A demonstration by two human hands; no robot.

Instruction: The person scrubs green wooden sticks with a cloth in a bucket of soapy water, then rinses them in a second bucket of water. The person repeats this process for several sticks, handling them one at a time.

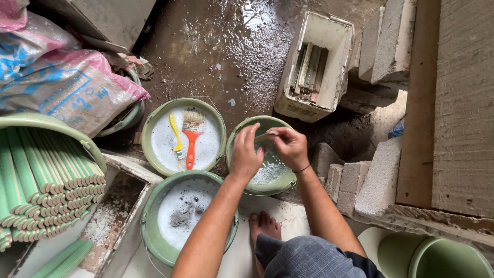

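Both hands, left (pixel 246 154) and right (pixel 289 146), pinch a narrow strip (pixel 265 136) at opposite ends, fingers closed, directly above the green bucket (pixel 284 183) so drips land in its foamy water

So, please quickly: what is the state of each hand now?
Left hand: closed on a thin pale strip over a green bucket.
Right hand: closed on the same strip.
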